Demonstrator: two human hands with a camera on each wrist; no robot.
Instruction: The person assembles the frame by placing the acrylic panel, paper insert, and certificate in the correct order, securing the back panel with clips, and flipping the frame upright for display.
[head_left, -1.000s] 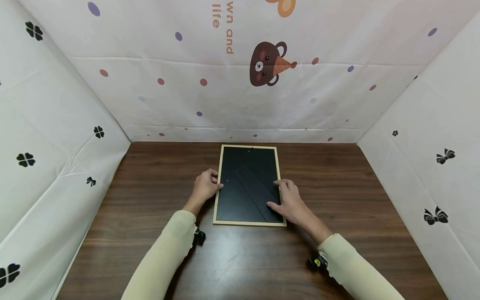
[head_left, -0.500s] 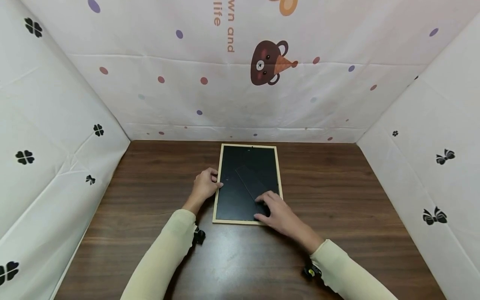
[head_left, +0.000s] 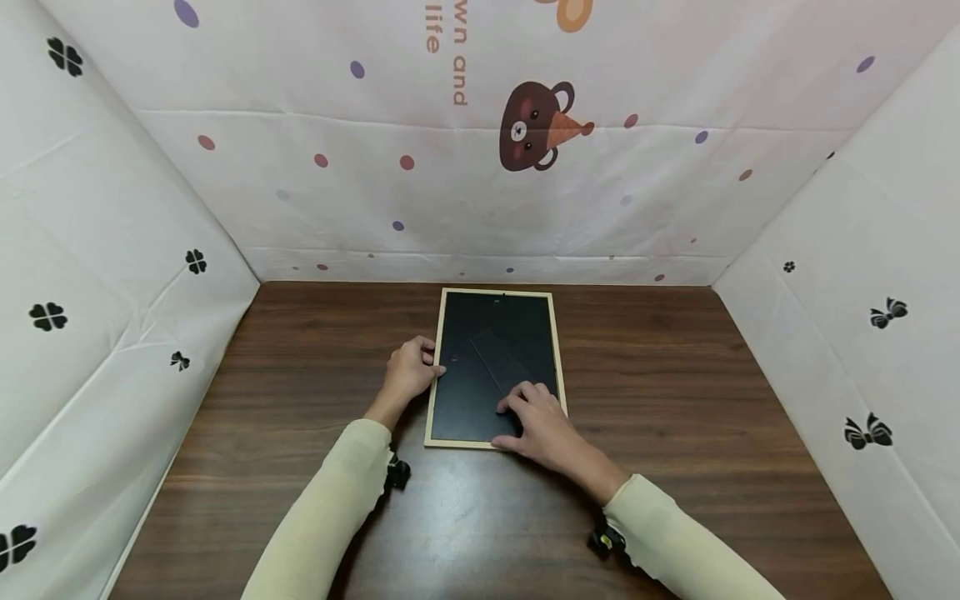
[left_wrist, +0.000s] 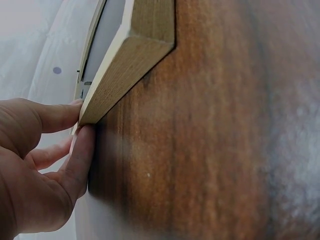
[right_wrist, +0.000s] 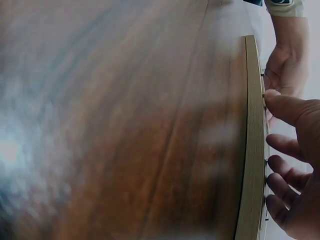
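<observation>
A picture frame (head_left: 465, 400) with a pale wooden border lies back side up on the table. Its black back carries a slanted, flat-folded stand leg (head_left: 489, 348), whose lower part is hidden by my right hand. My left hand (head_left: 408, 371) pinches the frame's left border, thumb on top and fingers at the side, as the left wrist view also shows. Over the lower right of the back lies my right hand (head_left: 546, 429), thumb at the near border and fingers bent loosely against the board. Small dark tabs (right_wrist: 263, 75) stick up along the frame's inner edge in the right wrist view.
The dark wood table (head_left: 675, 375) runs back to a white printed cloth wall (head_left: 337, 200). Similar cloth walls close off the left (head_left: 112, 250) and right (head_left: 847, 275) sides. A small black device (head_left: 397, 473) sits at each wrist.
My right hand has slid from the frame's right border leftward and toward the near border, across the back. The left hand and the frame have stayed in place.
</observation>
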